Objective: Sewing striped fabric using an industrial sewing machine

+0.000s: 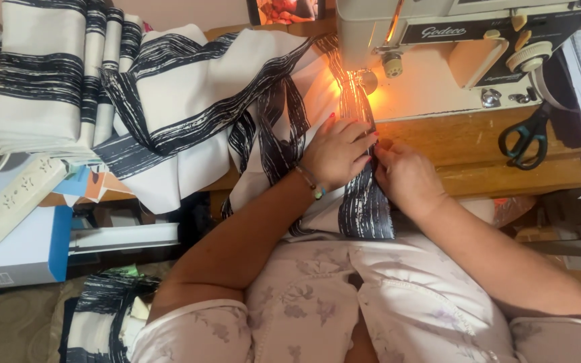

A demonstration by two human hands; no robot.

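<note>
the white fabric with black brushed stripes [189, 101] lies heaped over the wooden sewing table [479, 151], one dark striped strip running from the person's lap up to the needle of the cream sewing machine [438, 60]. bare tabletop shows to the right, as far as the black scissors [524, 140] near the edge. the left hand [336, 153] presses flat on the strip, fingers spread. the right hand [405, 176] pinches the strip's edge just beside it.
</note>
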